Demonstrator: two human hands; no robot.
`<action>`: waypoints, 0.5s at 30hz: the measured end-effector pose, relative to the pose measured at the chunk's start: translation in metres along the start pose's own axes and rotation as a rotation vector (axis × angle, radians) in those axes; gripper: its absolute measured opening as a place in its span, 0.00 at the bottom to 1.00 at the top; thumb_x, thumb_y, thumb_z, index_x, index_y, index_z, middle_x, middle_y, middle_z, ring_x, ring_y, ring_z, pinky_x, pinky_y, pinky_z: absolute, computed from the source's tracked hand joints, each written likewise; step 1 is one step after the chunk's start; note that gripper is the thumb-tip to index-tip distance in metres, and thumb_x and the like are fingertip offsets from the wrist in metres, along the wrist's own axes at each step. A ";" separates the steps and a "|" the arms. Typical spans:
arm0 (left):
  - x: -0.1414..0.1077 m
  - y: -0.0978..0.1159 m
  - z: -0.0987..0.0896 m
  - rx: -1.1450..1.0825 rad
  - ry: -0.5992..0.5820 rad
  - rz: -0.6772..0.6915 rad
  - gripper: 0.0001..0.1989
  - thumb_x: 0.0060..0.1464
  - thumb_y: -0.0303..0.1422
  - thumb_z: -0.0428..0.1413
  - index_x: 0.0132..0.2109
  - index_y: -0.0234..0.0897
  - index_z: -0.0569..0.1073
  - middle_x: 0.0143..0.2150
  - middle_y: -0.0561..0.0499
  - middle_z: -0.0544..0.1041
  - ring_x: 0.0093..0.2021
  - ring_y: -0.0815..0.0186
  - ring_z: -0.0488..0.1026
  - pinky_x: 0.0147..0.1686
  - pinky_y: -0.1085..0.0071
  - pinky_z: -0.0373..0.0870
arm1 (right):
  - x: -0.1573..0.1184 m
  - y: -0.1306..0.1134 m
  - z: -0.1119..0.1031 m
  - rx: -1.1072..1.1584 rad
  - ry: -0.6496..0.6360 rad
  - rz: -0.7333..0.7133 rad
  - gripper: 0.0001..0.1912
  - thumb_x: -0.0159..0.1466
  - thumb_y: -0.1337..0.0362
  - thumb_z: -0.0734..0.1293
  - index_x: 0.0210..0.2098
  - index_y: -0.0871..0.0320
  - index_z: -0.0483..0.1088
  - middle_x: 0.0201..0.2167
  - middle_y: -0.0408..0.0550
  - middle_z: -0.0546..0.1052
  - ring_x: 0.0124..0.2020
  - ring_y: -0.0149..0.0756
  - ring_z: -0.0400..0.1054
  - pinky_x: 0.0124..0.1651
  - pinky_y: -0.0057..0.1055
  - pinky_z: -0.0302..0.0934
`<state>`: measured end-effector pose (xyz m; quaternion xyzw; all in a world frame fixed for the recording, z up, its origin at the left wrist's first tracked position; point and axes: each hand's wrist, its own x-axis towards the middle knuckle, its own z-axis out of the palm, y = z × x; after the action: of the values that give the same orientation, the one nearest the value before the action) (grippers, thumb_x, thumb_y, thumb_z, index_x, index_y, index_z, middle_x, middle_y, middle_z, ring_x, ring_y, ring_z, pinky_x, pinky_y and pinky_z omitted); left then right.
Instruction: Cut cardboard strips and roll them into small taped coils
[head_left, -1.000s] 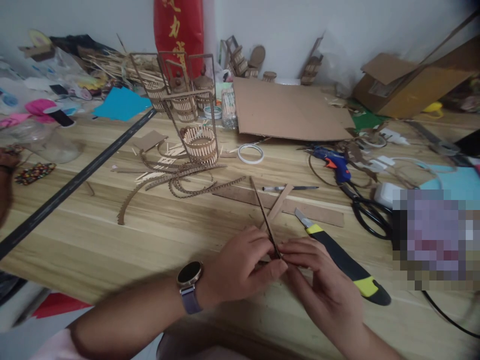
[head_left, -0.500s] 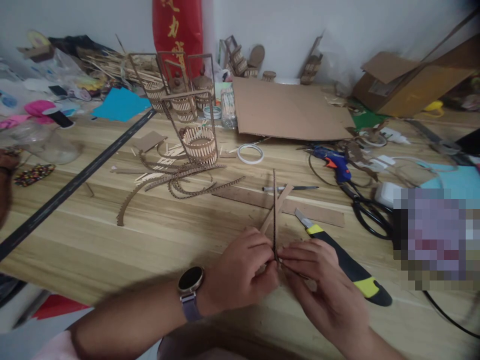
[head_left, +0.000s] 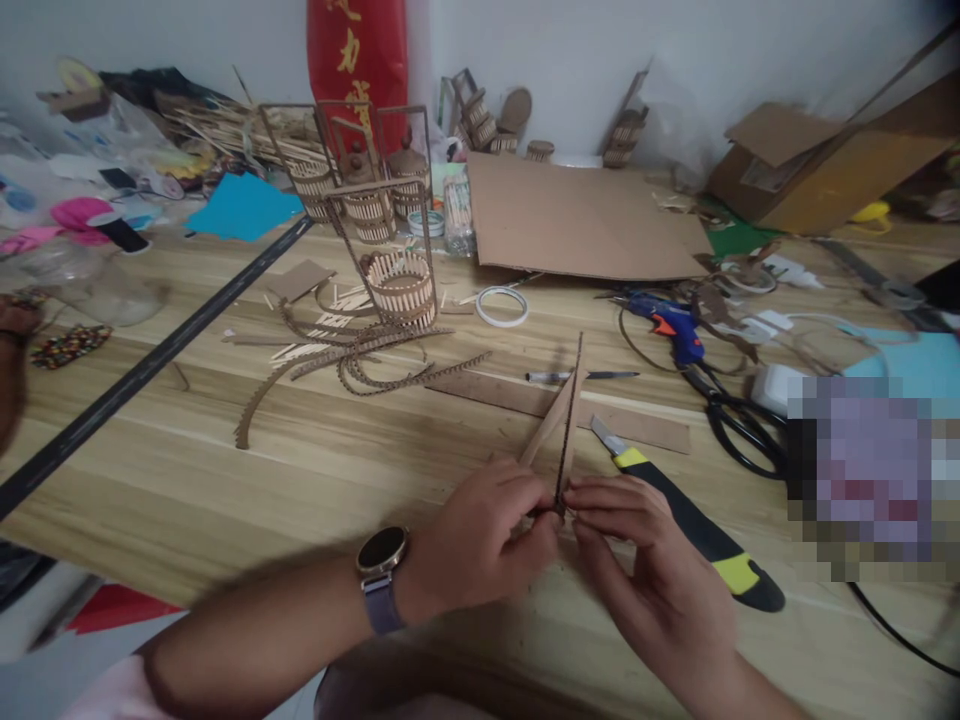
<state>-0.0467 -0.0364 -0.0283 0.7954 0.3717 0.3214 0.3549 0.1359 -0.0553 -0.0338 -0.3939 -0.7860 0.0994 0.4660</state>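
Observation:
Between my fingertips, at the front of the wooden table (head_left: 315,480), a thin cardboard strip (head_left: 571,420) stands up with its corrugated edge facing me. My left hand (head_left: 491,535), below a wristwatch (head_left: 382,550), pinches its lower end. From the other side my right hand (head_left: 645,550) grips the same end, thumb and fingers pressed together. Fingers hide the strip's bottom. Another cardboard strip (head_left: 546,425) slants behind it. A yellow and black utility knife (head_left: 682,510) lies beside my right hand, blade out. Beyond are a pen (head_left: 547,377) and a flat cardboard piece (head_left: 645,425).
Small stick baskets (head_left: 401,290) with tall handles stand at the back left. Curved cardboard strips (head_left: 262,395) lie before them. A blue glue gun (head_left: 667,325), scissors (head_left: 739,430) and tape roll (head_left: 502,306) are further off. Another person's hand (head_left: 19,315) shows at far left.
The upright strip's top has tipped to the right, and its lower end has shifted slightly right within my fingers. Both hands have moved only a little.

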 end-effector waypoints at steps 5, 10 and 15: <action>0.000 -0.001 0.000 0.006 0.012 0.036 0.09 0.61 0.29 0.48 0.31 0.37 0.65 0.30 0.51 0.69 0.34 0.66 0.66 0.36 0.70 0.64 | -0.002 0.000 0.000 0.064 0.002 0.053 0.13 0.61 0.76 0.66 0.40 0.52 0.69 0.34 0.46 0.80 0.41 0.40 0.77 0.44 0.39 0.71; 0.001 -0.002 0.000 0.002 0.025 0.121 0.09 0.62 0.28 0.47 0.33 0.37 0.67 0.31 0.49 0.72 0.35 0.65 0.67 0.38 0.70 0.64 | -0.006 -0.002 0.002 0.154 0.020 0.137 0.11 0.63 0.75 0.65 0.40 0.52 0.69 0.35 0.47 0.79 0.40 0.37 0.76 0.43 0.35 0.73; 0.002 0.000 -0.002 0.016 0.025 0.172 0.09 0.63 0.27 0.47 0.34 0.36 0.68 0.32 0.50 0.72 0.35 0.66 0.67 0.37 0.71 0.64 | -0.009 0.000 0.003 0.215 0.024 0.147 0.12 0.61 0.74 0.67 0.42 0.52 0.69 0.36 0.47 0.78 0.41 0.36 0.75 0.44 0.33 0.73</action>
<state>-0.0472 -0.0340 -0.0271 0.8231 0.3089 0.3577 0.3149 0.1357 -0.0607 -0.0412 -0.3993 -0.7341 0.2123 0.5065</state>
